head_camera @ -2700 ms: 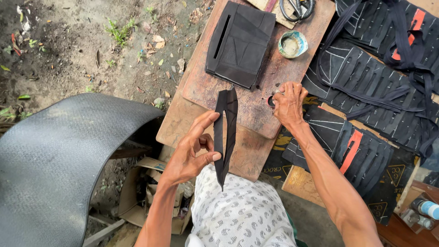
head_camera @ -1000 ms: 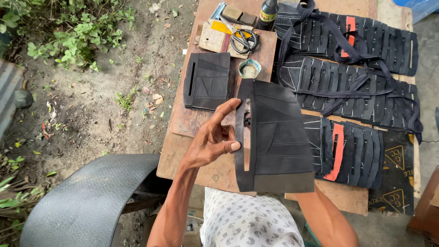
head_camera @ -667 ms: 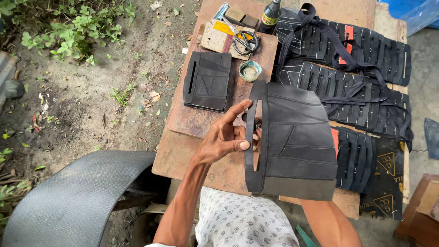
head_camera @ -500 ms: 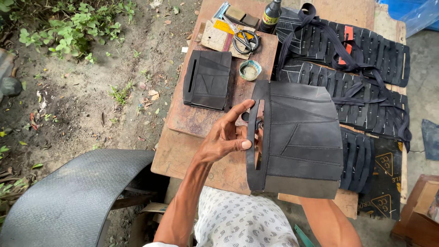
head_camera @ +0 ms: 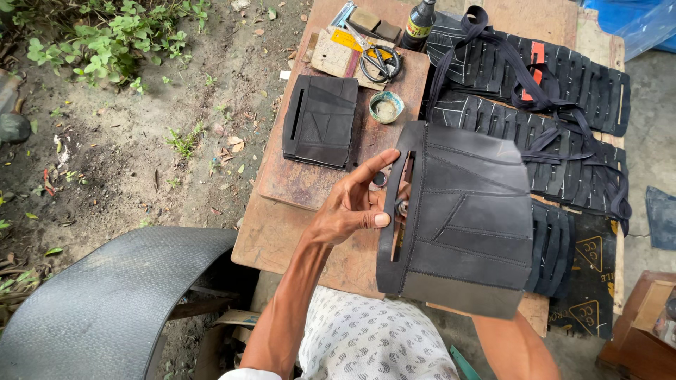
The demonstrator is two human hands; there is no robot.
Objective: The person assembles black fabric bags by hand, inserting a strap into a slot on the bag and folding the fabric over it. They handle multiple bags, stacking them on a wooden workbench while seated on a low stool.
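The black rubber panel [head_camera: 465, 218] is held upright above the near edge of the wooden table [head_camera: 296, 232], with bare board to its left. The right hand is hidden behind the panel; its grip cannot be told. The left hand [head_camera: 348, 207] touches the slotted left edge, fingers [head_camera: 373, 167] spread, thumb pressing.
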